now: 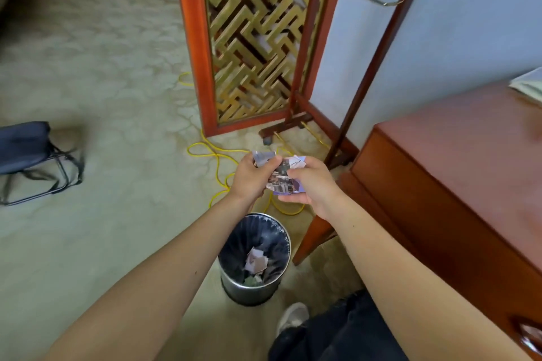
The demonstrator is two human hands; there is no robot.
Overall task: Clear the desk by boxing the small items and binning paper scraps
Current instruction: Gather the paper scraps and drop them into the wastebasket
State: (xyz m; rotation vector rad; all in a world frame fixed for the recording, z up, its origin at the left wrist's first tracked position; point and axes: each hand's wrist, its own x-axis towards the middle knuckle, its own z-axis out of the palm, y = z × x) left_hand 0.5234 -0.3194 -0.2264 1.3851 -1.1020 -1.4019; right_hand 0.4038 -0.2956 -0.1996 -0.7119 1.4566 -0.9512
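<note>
You held the paper scraps [282, 178] in both hands: your left hand [251, 178] curled round their upper end, your right hand [311, 186] pinching the lower part. Directly below that grip stood the bin [243, 293], with torn pieces [255, 264] inside; the desk [454, 173] lay off to its right.

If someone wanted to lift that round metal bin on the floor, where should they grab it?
Likely the rim of the waste bin, from above: it stands upright, mouth open, and its smooth round wall shows no handle. Approach from the carpet side; the wooden desk crowds the other. The left hand and right hand now grip printed paper.
</note>
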